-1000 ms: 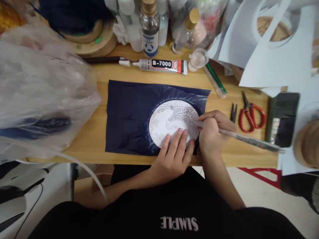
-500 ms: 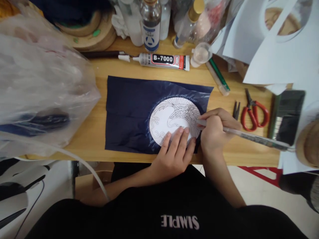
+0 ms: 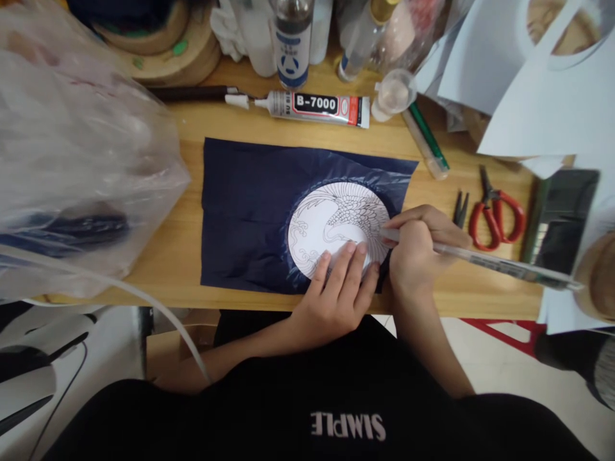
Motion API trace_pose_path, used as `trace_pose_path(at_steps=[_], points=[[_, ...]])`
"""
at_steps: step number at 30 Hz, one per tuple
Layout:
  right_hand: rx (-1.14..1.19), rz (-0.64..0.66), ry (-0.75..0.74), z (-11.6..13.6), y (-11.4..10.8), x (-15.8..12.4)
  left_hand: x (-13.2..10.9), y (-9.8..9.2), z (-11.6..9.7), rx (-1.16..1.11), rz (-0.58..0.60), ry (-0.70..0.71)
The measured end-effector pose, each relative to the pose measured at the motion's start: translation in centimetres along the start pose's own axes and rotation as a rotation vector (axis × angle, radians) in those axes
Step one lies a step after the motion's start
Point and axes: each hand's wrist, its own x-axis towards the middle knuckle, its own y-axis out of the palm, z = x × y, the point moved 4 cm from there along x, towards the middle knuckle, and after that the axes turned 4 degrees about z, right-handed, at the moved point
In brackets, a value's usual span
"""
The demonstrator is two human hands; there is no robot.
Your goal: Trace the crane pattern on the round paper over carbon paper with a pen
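Note:
A round white paper [image 3: 312,224] printed with a line drawing of a crane lies on a dark blue sheet [image 3: 245,218]. My left hand [image 3: 339,294] rests flat on the paper's lower part, fingers spread. In my right hand [image 3: 420,246] is a pen [image 3: 500,259] with a pale tip section and a clear barrel, its back end pointing right. The pen's tip meets the right edge of the drawing. My fingers cover part of the barrel, and the left hand hides the bottom of the drawing.
Beyond the sheet lie a B-7000 glue tube [image 3: 317,107] and a green pen [image 3: 427,137]. Red-handled pliers [image 3: 497,218] and a dark phone-like object [image 3: 562,221] are at right. A plastic bag [image 3: 86,147] fills the left; bottles [image 3: 293,51] stand behind.
The view has shifted slightly, so objects on the table sit a little differently in the picture. Both hands keep nearly the same pose on the paper, with the pen still at its right edge.

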Motion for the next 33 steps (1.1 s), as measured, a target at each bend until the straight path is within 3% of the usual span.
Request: trace_pose_path(at_steps=[14,33], points=[[-0.108,-0.012,0.044,0.3,-0.2,0.1,0.0,0.0,0.0,-0.002,-0.009,-0.01],[-0.051,-0.016,0.02,1.2,-0.2,0.6,-0.1,0.1,0.0,-0.05,-0.007,-0.014]])
